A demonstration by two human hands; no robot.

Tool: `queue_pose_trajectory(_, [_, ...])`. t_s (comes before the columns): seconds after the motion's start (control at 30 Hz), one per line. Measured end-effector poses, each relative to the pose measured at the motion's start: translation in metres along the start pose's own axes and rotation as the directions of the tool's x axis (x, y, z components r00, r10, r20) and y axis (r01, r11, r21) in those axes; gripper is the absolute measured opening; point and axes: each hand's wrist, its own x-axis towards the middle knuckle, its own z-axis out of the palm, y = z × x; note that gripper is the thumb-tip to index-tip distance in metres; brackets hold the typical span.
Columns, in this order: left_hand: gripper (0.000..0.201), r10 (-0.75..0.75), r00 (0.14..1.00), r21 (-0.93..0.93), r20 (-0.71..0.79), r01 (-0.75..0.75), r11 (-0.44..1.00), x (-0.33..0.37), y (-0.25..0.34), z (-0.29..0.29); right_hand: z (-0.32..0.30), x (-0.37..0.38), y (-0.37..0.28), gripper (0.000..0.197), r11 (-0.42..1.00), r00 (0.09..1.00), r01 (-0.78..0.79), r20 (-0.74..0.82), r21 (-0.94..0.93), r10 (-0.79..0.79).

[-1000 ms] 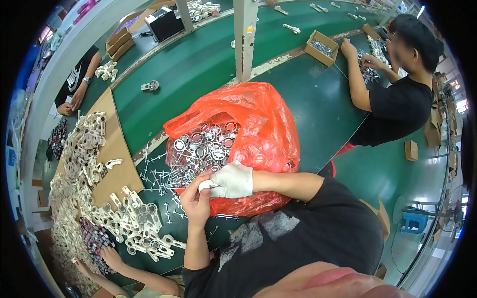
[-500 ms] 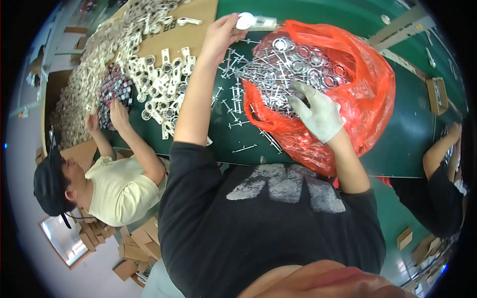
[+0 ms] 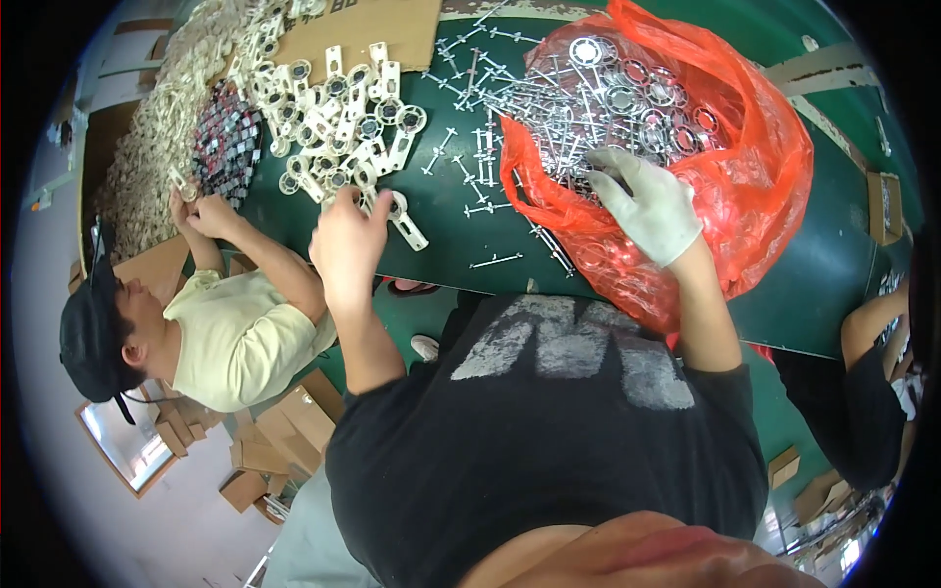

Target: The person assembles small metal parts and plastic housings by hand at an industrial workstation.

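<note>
My left hand (image 3: pixel 350 245) is bare and reaches to the near edge of a spread of white plastic parts with round heads (image 3: pixel 368 127). Its thumb and index finger are apart beside one such part, and I make out nothing between them. A pale glove covers my right hand (image 3: pixel 647 208), which rests palm down over an opened red plastic bag (image 3: pixel 769 211). Thumb and fingers, spread apart, touch or hover by thin metal rods (image 3: pixel 559 137) inside. Shiny metal rings (image 3: pixel 652 122) lie farther right in the bag.
Loose rods (image 3: pixel 483 162) lie between the white parts and the bag on the green table (image 3: pixel 446 255). Cardboard (image 3: pixel 382 44) and a heap of white parts (image 3: pixel 157 157) are at far left. A co-worker (image 3: pixel 240 353) handles parts there; another person (image 3: pixel 853 392) is at right.
My left hand has come back from the far side of the table, where it was at a white round piece, to the white parts. The gloved right hand stays at the bag. The view has shifted.
</note>
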Motion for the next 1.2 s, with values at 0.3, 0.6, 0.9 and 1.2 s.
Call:
queue_pose_trajectory(0.3, [0.049, 0.073, 0.987, -0.318, -0.145, -0.117, 0.941, -0.021, -0.005, 0.062, 0.007, 0.007, 0.006, 0.036, 0.992, 0.993, 0.086, 0.092, -0.091, -0.077])
queue_pose_trajectory(0.6, [0.039, 0.355, 0.918, -0.593, -0.173, -0.386, 0.707, -0.025, 0.046, 0.001, -0.002, -0.003, 0.016, 0.042, 0.999, 0.989, 0.020, 0.146, -0.045, -0.013])
queue_pose_trajectory(0.9, [0.062, 0.795, 0.398, -0.413, -0.457, -0.887, 0.207, -0.036, 0.177, 0.030, 0.007, 0.014, 0.027, 0.036, 0.598, 0.997, 0.066, -0.072, 0.799, -0.014])
queue_pose_trajectory(1.2, [0.015, 0.788, 0.457, -0.746, -0.413, -0.666, -0.005, 0.029, 0.208, -0.002, -0.037, -0.002, 0.024, 0.043, 0.294, 0.952, 0.101, -0.179, 0.950, 0.250])
